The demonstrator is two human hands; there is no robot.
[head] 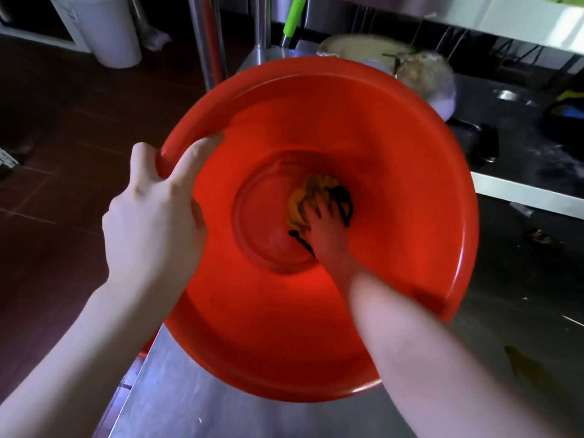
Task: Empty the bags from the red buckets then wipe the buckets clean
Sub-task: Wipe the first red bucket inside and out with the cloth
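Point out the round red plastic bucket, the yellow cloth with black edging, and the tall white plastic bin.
round red plastic bucket [410, 147]: head view, inner wall, upper right.
yellow cloth with black edging [297, 206]: head view, yellow fold beside the fingers.
tall white plastic bin [106, 33]: head view, its side wall.

It is dim around me; the floor [47, 184] sinks almost to black. Light glows through the red bucket [395, 153] and tints my right hand [328, 229] inside it. Soft glare streaks the steel surface [177, 390]. The far clutter [423, 77] is blurred, and straight edges bow outward.
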